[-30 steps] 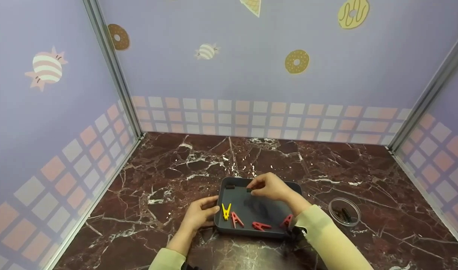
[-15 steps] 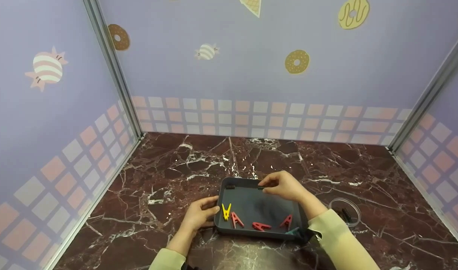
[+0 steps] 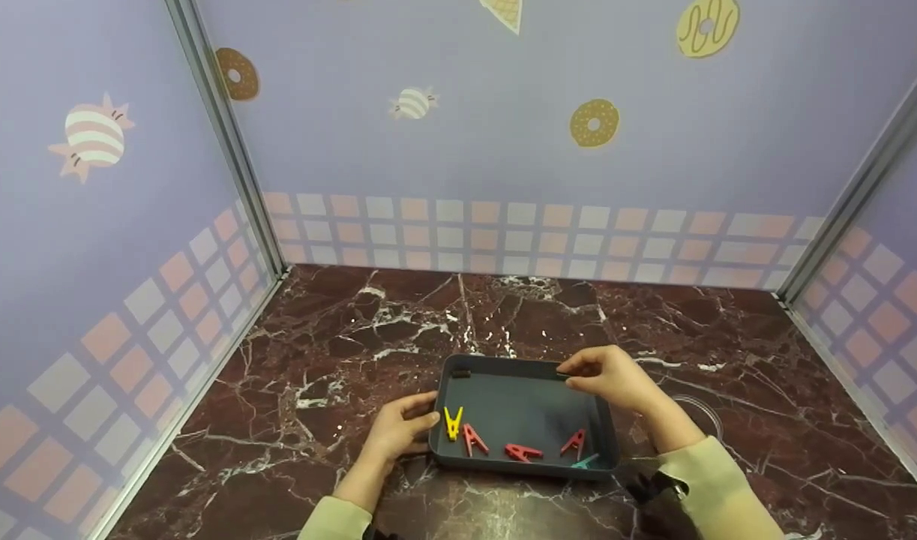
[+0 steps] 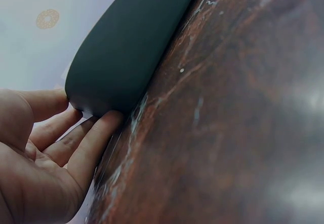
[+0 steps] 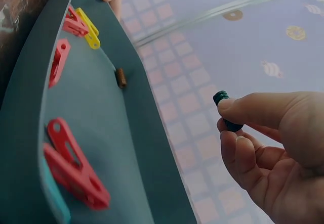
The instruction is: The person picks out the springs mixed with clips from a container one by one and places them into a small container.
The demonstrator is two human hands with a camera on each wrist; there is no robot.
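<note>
A dark grey tray point(image 3: 522, 469) sits on the marbled tabletop. My left hand point(image 3: 400, 426) grips its left side, the thumb over the rim and fingers against the outer wall point(image 4: 116, 57). Above the tray's far right corner, my right hand point(image 3: 612, 379) pinches a small dark green ridged cylinder point(image 5: 221, 97) between thumb and fingers. A brown ridged cylinder point(image 3: 461, 373) lies in the far left corner of the tray. Along its near side lie a yellow clothespin point(image 3: 453, 424), several red clothespins point(image 3: 523, 452) and a teal one point(image 3: 585, 461), partly hidden by the near wall.
A round clear container point(image 3: 702, 412) stands right of the tray, mostly hidden behind my right wrist. Patterned walls point(image 3: 540, 225) enclose the table at the back and both sides.
My right hand has moved rightward along the tray's far side with the small ridged cylinder, uncovering the right-hand red clothespin and the teal one. My left hand and the tray have stayed put.
</note>
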